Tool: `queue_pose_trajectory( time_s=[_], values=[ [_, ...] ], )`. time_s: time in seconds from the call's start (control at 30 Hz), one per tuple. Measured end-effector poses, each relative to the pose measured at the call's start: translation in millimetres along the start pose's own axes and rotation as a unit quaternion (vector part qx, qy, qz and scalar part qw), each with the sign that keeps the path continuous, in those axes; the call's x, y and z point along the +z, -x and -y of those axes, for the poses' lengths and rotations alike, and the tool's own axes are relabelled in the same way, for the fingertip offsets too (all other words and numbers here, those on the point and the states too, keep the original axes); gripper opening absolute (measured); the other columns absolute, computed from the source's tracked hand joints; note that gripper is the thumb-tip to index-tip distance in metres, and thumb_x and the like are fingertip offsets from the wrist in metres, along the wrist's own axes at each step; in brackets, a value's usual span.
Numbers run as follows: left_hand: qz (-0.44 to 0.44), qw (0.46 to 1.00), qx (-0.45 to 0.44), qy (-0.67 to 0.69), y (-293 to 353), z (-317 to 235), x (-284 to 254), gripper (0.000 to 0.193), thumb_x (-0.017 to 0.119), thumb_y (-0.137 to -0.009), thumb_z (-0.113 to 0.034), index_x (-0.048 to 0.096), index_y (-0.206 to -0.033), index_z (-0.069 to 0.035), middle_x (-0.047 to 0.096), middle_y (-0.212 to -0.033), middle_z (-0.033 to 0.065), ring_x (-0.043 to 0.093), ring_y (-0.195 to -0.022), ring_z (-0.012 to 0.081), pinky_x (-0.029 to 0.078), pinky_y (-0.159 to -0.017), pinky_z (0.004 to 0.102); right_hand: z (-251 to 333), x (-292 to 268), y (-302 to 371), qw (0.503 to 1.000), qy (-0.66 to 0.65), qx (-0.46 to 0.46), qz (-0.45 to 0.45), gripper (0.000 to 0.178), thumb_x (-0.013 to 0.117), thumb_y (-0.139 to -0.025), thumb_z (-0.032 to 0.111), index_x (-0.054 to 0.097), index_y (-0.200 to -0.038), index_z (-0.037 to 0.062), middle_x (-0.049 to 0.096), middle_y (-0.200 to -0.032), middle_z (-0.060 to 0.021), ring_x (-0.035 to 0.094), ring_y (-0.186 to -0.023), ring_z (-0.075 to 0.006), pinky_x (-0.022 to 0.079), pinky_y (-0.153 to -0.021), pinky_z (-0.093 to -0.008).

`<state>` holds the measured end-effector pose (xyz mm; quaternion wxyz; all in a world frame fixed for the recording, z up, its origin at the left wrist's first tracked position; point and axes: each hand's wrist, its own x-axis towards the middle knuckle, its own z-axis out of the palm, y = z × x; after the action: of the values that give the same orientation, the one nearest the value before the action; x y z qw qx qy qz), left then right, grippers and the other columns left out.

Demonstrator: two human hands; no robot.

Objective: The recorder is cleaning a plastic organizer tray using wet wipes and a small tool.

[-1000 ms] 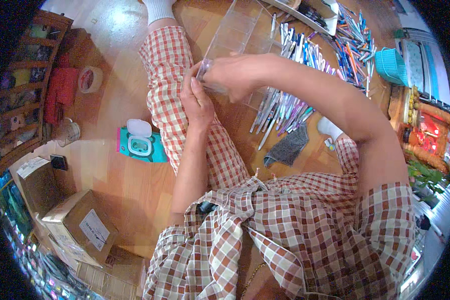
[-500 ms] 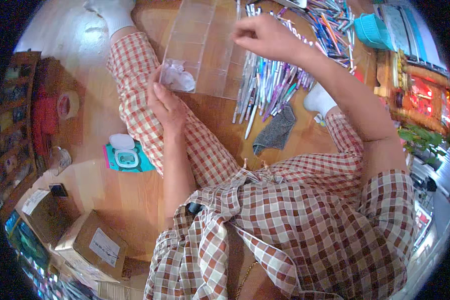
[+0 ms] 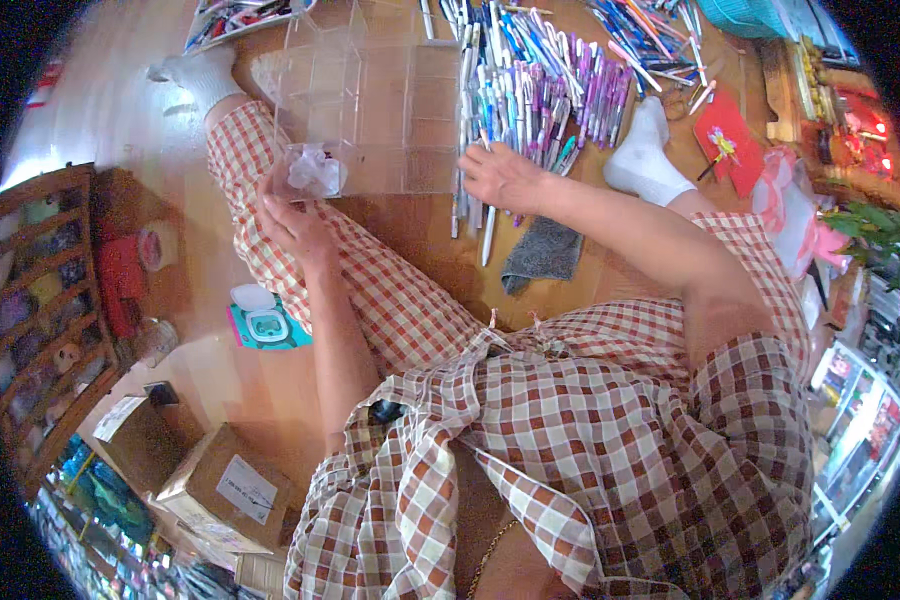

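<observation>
Clear plastic is what the left hand [image 3: 298, 230] has: its grip is closed on the lower left corner of a see-through box [image 3: 385, 178], maybe so the box does not slip. The right hand [image 3: 505, 180] is bent beside the box's lower right corner, over some pens [image 3: 530, 85]. I cannot tell if its grip is open or closed, or if it has a pen.

The box is at the top middle of the frame, between the legs, and thin walls cut it into little rooms, which look good for keeping small things apart. Crumpled white stuff [image 3: 316, 172] is inside, in the lower left corner, by the left hand.

The pens lie on the floor just right of the box, most pointing the same way, perhaps put like that so they are easy to see and pick. More pens [image 3: 650, 45] make a messier pile at the upper right. A gray cloth [image 3: 543, 255] lies below the pens.

Farther out, a teal packet [image 3: 267, 330] with its white lid up lies left of the left leg. Brown cardboard boxes [image 3: 205, 482] are at the lower left.
</observation>
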<state>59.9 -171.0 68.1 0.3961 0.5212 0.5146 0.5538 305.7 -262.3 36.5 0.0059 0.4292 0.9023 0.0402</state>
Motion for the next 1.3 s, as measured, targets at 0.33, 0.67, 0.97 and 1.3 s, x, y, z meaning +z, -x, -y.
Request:
queue_pose_trajectory(
  time_s=[0.33,0.67,0.97,1.3],
  values=[
    [0.043,0.997,-0.018,0.054,-3.2,18.0,-6.6,0.04,0.025,-0.095,-0.026,0.049,-0.112,0.001,0.054,-0.109,0.0135,0.05,-0.103,0.0229,0.04,-0.09,0.0348,-41.0,-41.0,7.8,0.983,-0.168,-0.059,0.052,0.006,0.052,-0.076,0.011,0.051,-0.081,0.0082,0.048,-0.073,-0.0049,0.054,-0.073,-0.0207,0.045,-0.057,-0.0333],
    [0.039,0.998,0.036,0.044,-9.7,15.0,-11.8,0.038,0.027,-0.094,-0.023,0.05,-0.108,0.004,0.055,-0.103,0.0128,0.053,-0.095,0.0198,0.043,-0.081,0.0298,-27.9,-158.9,-140.4,0.994,-0.111,0.012,-0.011,0.013,0.054,-0.072,0.009,0.06,-0.083,0.0065,0.056,-0.07,-0.011,0.059,-0.068,-0.0282,0.049,-0.056,-0.0371],
    [0.024,0.998,0.058,-0.009,-2.9,-14.7,-0.8,0.039,0.028,-0.092,-0.02,0.051,-0.109,0.006,0.056,-0.104,0.0151,0.053,-0.098,0.022,0.04,-0.087,0.033,-31.1,-139.3,-193.2,0.986,-0.122,-0.042,0.107,0.011,0.054,-0.069,0.006,0.064,-0.072,0.0046,0.063,-0.072,-0.014,0.063,-0.071,-0.0304,0.051,-0.058,-0.038],
    [0.033,0.999,0.032,0.017,-6.8,-14.3,-1.9,0.039,0.027,-0.092,-0.019,0.052,-0.108,0.006,0.057,-0.103,0.0158,0.053,-0.099,0.023,0.039,-0.088,0.033,-21.4,-153.8,-176.0,0.997,-0.027,-0.051,-0.051,0.006,0.056,-0.068,0.009,0.057,-0.071,0.0042,0.059,-0.07,-0.0109,0.062,-0.071,-0.0252,0.051,-0.059,-0.0326]
  ],
)
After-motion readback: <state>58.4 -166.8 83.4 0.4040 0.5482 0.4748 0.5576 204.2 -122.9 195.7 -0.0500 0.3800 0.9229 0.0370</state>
